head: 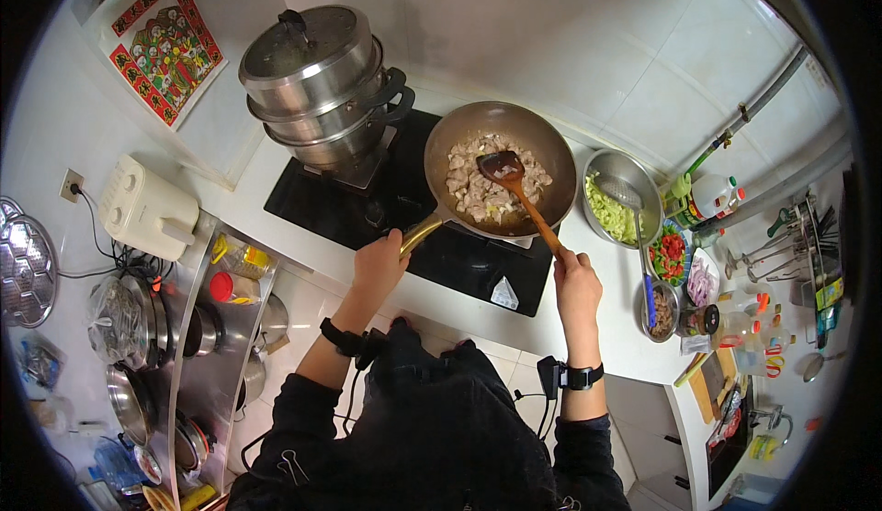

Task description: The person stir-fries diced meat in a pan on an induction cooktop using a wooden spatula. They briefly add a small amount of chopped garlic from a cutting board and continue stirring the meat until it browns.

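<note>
My left hand [377, 263] grips the gold-coloured handle [422, 234] of a brown wok [500, 120] on the black cooktop [441, 284]. In my right hand [577, 284] is a wooden spatula [529, 204]. Its dark, broad blade rests among pieces of pale cooked meat [475, 173] in the wok. A few bits of food lie on the blade. Right of the wok, a metal bowl [617, 160] holds sliced green vegetable [606, 211], and a slotted metal ladle [623, 191] with a blue handle lies across it.
A lidded stainless steamer [310, 77] stands on the cooktop's left side. To the right are a plate of chopped peppers [668, 253], sliced onion [703, 284], a small bowl of brown food [663, 311] and several bottles [741, 325]. A cream air fryer [148, 204] sits on the far left.
</note>
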`<state>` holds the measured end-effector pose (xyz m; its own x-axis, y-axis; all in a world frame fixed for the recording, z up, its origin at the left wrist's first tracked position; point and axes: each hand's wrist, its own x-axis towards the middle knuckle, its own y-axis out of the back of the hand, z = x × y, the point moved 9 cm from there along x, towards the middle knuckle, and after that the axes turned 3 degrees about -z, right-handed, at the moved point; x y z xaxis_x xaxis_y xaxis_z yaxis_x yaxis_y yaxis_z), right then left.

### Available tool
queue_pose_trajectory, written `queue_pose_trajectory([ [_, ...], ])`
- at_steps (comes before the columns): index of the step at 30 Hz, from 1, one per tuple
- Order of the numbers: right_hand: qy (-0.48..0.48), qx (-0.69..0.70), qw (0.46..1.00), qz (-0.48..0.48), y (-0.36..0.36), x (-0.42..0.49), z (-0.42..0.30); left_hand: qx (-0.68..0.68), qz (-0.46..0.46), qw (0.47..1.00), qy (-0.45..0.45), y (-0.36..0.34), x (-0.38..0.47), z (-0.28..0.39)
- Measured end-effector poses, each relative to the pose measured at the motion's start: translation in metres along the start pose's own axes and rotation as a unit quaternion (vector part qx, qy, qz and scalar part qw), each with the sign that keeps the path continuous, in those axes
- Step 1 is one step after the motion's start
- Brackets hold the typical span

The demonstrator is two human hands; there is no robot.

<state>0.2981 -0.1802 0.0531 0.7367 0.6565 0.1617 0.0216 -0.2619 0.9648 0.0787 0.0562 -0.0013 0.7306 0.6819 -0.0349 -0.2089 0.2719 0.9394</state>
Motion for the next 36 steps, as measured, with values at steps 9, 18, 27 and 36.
queue_pose_trajectory([
  [9, 0.012, 0.079, 0.996, -0.027, -0.001, 0.006, -0.008, -0.006, -0.067, 0.998, 0.016, -0.005, 0.006, -0.003],
  [18, -0.007, 0.098, 0.995, -0.025, -0.010, 0.000, -0.008, 0.009, -0.075, 0.997, 0.030, -0.003, 0.005, -0.001],
  [27, -0.018, 0.092, 0.995, -0.029, -0.013, -0.001, -0.010, 0.012, -0.078, 0.996, 0.029, -0.005, 0.004, -0.003],
  [36, -0.035, 0.097, 0.994, -0.034, -0.012, -0.003, -0.011, 0.009, -0.080, 0.996, 0.037, -0.009, 0.003, -0.006],
])
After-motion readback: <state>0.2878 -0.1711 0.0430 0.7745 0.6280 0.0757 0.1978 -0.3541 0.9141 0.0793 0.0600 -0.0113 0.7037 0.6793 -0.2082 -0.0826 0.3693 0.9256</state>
